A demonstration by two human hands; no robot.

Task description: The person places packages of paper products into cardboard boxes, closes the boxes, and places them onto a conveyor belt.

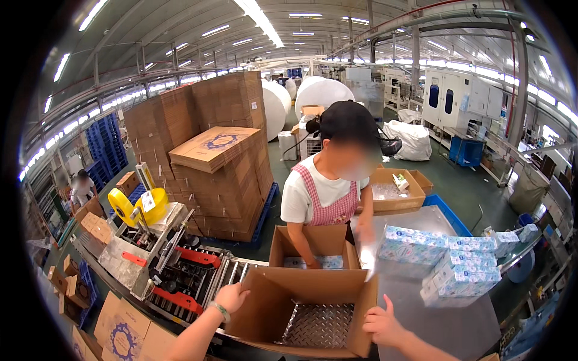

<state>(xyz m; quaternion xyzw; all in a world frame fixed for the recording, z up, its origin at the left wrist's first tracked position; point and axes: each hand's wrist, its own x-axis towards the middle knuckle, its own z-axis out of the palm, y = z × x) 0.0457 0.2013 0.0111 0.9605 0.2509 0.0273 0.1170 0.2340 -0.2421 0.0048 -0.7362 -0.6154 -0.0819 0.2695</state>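
Note:
In front of me stands an open cardboard box. Patterned metal plate shows through its bottom. My left hand, with a band at the wrist, grips the box's left side by its upper edge. At the right wall my right hand has its thumb raised and its fingers bent against the cardboard. Just beyond is a second open box holding light blue patterned packs. A co-worker in a checked apron reaches into it with one arm; their other hand is blurred above the table.
To the right, a metal table carries stacked blue-and-white packs. A roller conveyor with a taping machine runs at left. Flattened cartons are piled on a blue pallet behind it. Printed cartons lie at lower left.

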